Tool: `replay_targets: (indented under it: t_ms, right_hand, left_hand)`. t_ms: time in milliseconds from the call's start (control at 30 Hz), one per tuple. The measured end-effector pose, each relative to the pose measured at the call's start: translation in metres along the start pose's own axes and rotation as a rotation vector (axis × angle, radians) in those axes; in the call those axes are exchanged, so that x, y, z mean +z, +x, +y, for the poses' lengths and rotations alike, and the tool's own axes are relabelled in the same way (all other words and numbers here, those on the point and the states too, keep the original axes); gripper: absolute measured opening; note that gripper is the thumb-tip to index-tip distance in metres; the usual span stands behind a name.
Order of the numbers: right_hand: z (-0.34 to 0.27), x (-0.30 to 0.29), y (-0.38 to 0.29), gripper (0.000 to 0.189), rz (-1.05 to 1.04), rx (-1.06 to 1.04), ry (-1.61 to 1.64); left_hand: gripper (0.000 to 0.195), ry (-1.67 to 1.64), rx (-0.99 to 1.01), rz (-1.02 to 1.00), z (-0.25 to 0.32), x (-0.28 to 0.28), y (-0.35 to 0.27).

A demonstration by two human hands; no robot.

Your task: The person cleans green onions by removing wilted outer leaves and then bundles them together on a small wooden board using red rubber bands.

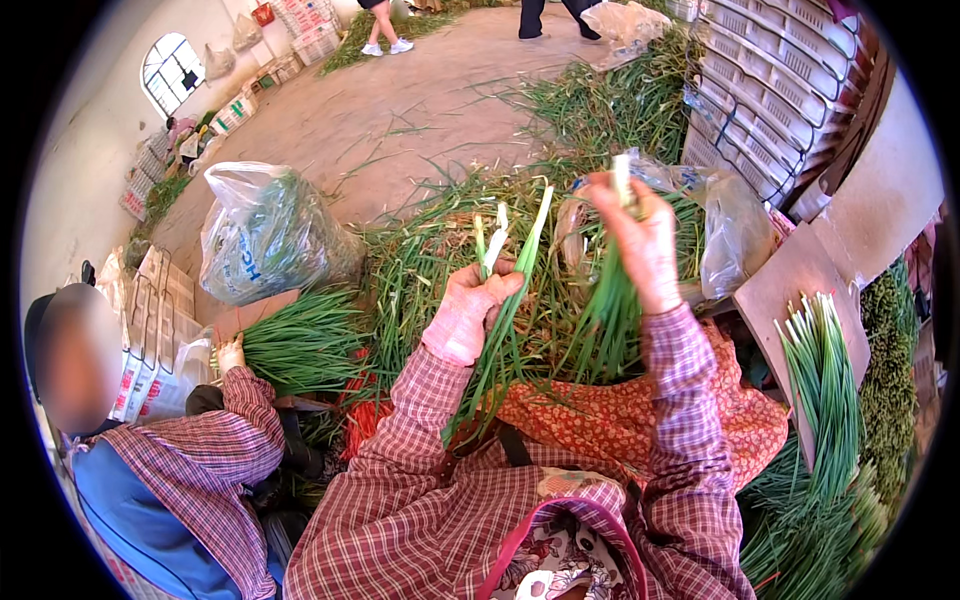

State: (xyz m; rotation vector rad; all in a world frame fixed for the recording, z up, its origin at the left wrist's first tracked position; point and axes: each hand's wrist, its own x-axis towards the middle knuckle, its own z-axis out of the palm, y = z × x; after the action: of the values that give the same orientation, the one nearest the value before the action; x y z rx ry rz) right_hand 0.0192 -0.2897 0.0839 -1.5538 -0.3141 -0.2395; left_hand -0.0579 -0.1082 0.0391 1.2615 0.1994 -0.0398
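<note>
Several long green stalks (529, 259) with pale ends, like chives or garlic greens, stand up from my left hand (469, 307). Its thumb and fingers pinch them, and their leaves trail down towards my lap. To the right and a little higher, my right hand (637, 240) grips a bunch of the same greens (609, 315). The white stem ends point up, slightly blurred, and the leaves hang below the fist. Under both hands spreads a heap of loose leaves and straw-coloured trimmings (442, 240). An orange floral cloth (600, 420) covers my lap.
A co-worker's hand (230, 352) rests at greens (300, 341) on the left. Behind stands a filled plastic bag (277, 240). Tied greens (821, 382) lie on a board (780, 277) to the right, near stacked white crates (765, 97). Red ties (364, 412) lie beside me.
</note>
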Motion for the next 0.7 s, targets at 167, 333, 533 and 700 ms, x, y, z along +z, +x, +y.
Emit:
replay_targets:
  t_ms: [167, 333, 533, 700]
  right_hand:
    - [0.029, 0.026, -0.004, 0.024, -0.197, 0.014, 0.098]
    - [0.020, 0.003, 0.009, 0.023, -0.039, -0.021, 0.047]
    - [-0.001, 0.010, -0.003, 0.021, -0.080, -0.131, -0.096]
    - [0.013, 0.030, -0.006, 0.021, -0.181, -0.111, -0.061]
  left_hand:
    - [0.025, 0.049, -0.023, -0.115, -0.003, -0.001, 0.005]
    - [0.038, 0.137, 0.104, -0.117, 0.003, 0.001, 0.012]
    - [0.030, 0.370, 0.302, -0.029, -0.006, 0.001, 0.027]
    - [0.030, 0.596, 0.432, -0.028, 0.001, 0.017, 0.023]
